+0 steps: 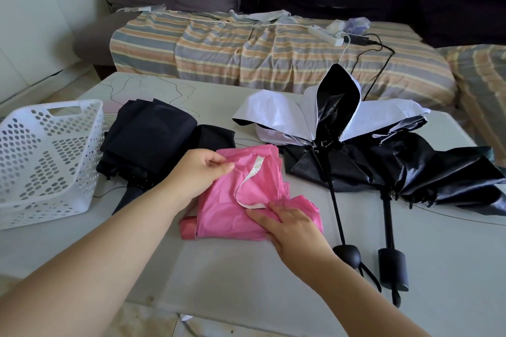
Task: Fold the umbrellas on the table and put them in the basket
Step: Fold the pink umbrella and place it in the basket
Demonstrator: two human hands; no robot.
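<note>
A pink umbrella (pixel 232 208) lies collapsed at the middle of the pale table (pixel 246 276), its white-lined strap curling across the fabric. My left hand (pixel 200 169) pinches a fold of the pink fabric near the strap's top end. My right hand (pixel 290 224) lies flat with straight fingers on the lower part of the fabric, by the strap's other end. A black umbrella (pixel 147 139) lies bundled to the left. A white-and-black umbrella (pixel 328 117) and another black one (pixel 438 172) lie half open on the right. The white perforated basket (pixel 46 161) stands empty at the left edge.
Two black umbrella handles (pixel 347 254) (pixel 393 268) point toward me at the right front. Behind the table is a bed with a striped sheet (pixel 260 55), a power strip (pixel 325 34) and cables on it.
</note>
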